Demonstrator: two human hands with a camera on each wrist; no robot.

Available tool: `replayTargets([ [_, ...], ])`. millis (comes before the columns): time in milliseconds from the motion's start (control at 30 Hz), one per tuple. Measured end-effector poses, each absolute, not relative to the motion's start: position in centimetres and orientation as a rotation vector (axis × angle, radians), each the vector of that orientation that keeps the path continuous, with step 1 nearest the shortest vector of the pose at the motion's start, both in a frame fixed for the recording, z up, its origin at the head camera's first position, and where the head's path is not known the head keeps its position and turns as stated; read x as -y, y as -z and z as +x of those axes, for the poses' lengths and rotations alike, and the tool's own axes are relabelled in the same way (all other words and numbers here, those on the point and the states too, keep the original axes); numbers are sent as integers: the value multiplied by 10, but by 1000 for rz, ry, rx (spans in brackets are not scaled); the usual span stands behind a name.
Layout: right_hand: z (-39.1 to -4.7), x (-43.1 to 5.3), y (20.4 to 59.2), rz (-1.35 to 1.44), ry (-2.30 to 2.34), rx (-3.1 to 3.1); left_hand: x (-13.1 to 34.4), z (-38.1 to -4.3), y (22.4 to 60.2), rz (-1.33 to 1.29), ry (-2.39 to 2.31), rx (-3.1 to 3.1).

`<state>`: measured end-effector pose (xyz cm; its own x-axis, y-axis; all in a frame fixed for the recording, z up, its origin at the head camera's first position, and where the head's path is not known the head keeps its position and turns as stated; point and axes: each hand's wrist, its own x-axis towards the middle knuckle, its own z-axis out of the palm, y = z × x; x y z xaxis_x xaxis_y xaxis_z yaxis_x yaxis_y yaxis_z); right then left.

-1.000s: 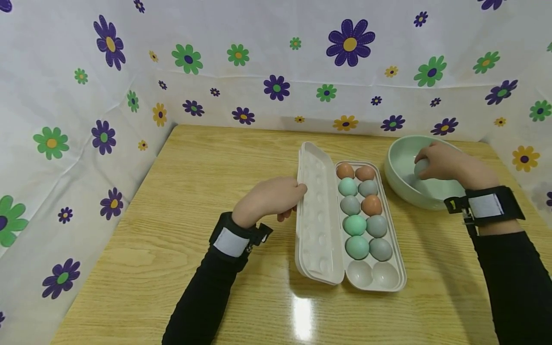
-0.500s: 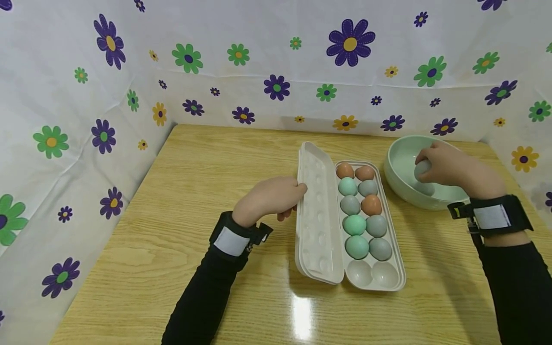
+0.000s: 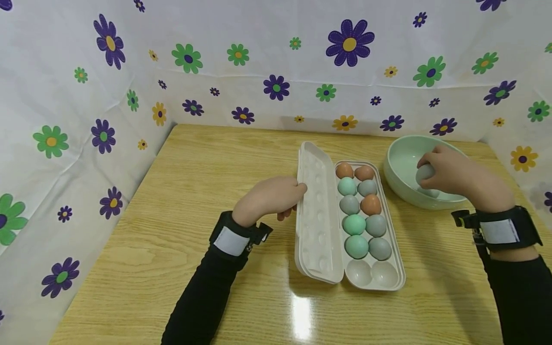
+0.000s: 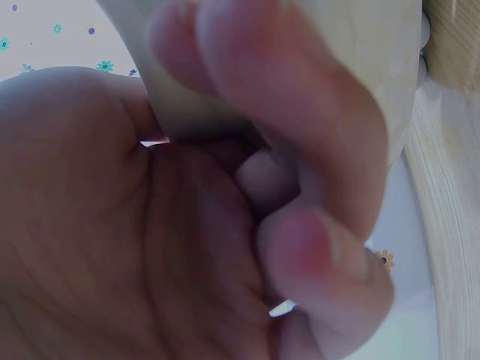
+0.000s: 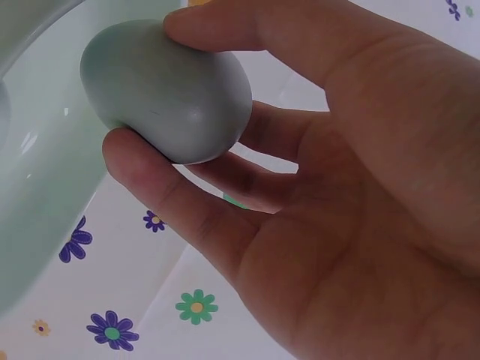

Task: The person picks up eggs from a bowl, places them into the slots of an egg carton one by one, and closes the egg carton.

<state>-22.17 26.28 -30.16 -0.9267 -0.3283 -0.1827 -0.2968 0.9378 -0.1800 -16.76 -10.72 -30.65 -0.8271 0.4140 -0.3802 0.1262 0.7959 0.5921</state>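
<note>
My right hand [image 3: 450, 172] holds a grey-green egg [image 5: 165, 90] over the pale green bowl [image 3: 398, 179], pinched between thumb and fingers. Beneath it a greyish rounded shape shows in the bowl, partly hidden; I cannot tell whether it is another egg. The white egg carton [image 3: 394, 268] lies with its lid [image 3: 316, 225] raised on the left. With thumb and curled fingers, my left hand [image 3: 271, 196] grips the lid's outer edge. Brown, green and grey eggs fill the carton's back rows, such as a brown egg [image 3: 371, 204]. Its two front cups hold nothing.
A light wooden table [image 3: 172, 201] carries the carton and the bowl. Behind it and along both sides hangs a white flowered cloth [image 3: 241, 38]. The bowl stands close to the carton's far right corner.
With the egg, my right hand has shifted slightly right and toward me over the bowl. The rounded shape below shows more. The left hand and carton stay put.
</note>
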Motion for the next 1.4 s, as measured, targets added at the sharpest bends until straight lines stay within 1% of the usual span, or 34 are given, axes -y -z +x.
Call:
replayTargets([
  [667, -191, -240, 297, -520, 211, -2919, 106, -168, 307, 411, -741, -2490],
  [867, -178, -227, 302, -617, 206, -2961, 106, -168, 305, 412, -731, -2490],
  [1400, -134, -196, 305, -733, 305, -2839, 106, -168, 307, 407, -732, -2498],
])
